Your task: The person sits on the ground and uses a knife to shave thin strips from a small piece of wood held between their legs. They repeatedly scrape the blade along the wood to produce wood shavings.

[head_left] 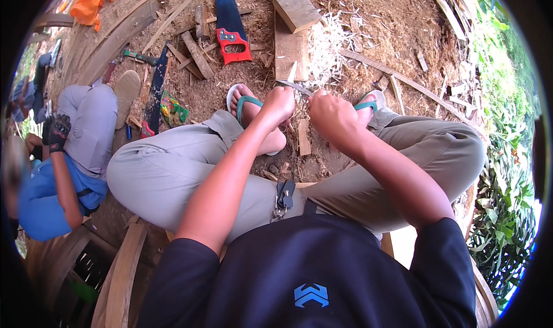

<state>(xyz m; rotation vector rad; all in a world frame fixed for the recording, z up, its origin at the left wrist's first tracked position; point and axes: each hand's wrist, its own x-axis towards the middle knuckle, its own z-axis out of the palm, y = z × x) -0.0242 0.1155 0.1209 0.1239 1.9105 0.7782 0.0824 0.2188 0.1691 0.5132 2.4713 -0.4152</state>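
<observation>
Head view, looking down at a seated person with knees spread, feet in teal sandals (249, 103) on bare dirt littered with offcuts. Both hands meet low between the feet: the left hand (278, 105) and the right hand (333, 116) are each closed in a fist on opposite ends of a narrow grey blade (295, 86), which runs crosswise between them, seemingly a two-handled shaving knife. The blade sits at the near end of a long wooden plank (286, 51) that stretches away from the person, with a short block (296, 9) lying on its far part and a heap of pale curled shavings (327, 46) just beside it on the right. Judgement: a shaving stroke along the plank is in hand; the next pull calls for even pressure from both fists and a shallow blade angle, with toes kept well apart from the edge. A red-handled handsaw (231, 25) lies to the left. A second person in a blue shirt (40, 198) sits at far left, one gloved hand (59, 131) raised.
</observation>
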